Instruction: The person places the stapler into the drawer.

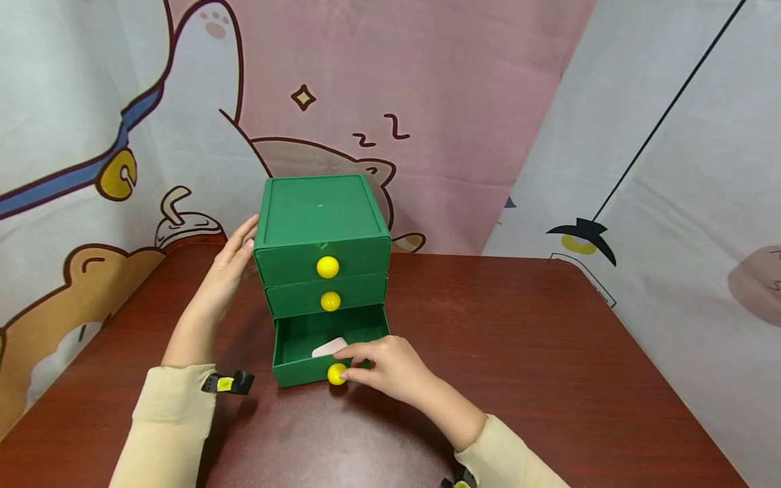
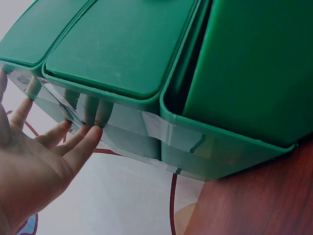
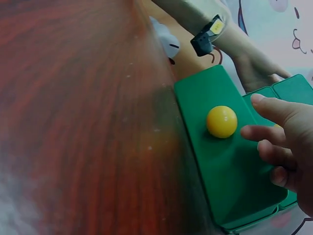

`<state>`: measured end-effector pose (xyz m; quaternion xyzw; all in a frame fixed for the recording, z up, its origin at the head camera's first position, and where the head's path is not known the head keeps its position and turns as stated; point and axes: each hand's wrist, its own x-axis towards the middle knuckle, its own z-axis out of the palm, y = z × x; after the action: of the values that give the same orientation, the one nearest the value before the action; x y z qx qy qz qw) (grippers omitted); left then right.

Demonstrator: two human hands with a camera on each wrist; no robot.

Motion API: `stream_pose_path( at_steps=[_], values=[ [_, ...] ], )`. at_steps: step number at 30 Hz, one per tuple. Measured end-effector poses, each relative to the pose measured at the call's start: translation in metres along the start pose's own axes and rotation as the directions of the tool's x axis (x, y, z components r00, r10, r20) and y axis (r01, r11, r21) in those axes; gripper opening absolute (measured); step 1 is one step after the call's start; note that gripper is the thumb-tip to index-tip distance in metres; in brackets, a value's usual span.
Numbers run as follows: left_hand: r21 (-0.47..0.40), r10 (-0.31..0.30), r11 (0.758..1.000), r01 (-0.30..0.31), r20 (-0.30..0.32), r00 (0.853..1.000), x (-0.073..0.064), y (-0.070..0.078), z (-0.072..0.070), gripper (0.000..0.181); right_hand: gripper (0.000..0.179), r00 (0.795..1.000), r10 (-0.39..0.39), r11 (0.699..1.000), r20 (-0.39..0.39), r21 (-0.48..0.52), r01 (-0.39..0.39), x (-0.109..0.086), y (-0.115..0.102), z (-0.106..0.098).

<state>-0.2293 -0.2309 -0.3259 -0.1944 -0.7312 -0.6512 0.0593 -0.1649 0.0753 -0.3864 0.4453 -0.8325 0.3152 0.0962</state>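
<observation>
A green cabinet with three drawers [image 1: 320,207] stands on the table, with a round yellow knob on each drawer. Its bottom drawer [image 1: 299,373] is pulled out, and a flat, pale, rounded piece [image 1: 329,347] lies inside. My left hand [image 1: 228,264] rests its outstretched fingertips against the cabinet's left side, which looks shiny and transparent in the left wrist view. At the drawer's front is my right hand [image 1: 390,362], fingers loosely bent, thumb close beside the bottom yellow knob [image 3: 221,122]. In the right wrist view, a gap shows between these fingers and the knob.
The reddish-brown wooden table [image 1: 518,366] extends around the cabinet. Behind it hangs a cartoon-printed cloth [image 1: 439,102], close to the table's back edge. A black strap with a yellow tag [image 1: 227,383] sits at the left wrist.
</observation>
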Motion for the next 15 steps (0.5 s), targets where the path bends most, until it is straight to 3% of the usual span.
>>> stream_pose_path(
  at_steps=[15],
  values=[
    [0.010, 0.001, 1.000, -0.001, 0.003, 1.000, 0.001, 0.000, 0.000, 0.057, 0.032, 0.977, 0.125, 0.987, 0.173, 0.077, -0.140, -0.002, 0.004, 0.016]
  ],
)
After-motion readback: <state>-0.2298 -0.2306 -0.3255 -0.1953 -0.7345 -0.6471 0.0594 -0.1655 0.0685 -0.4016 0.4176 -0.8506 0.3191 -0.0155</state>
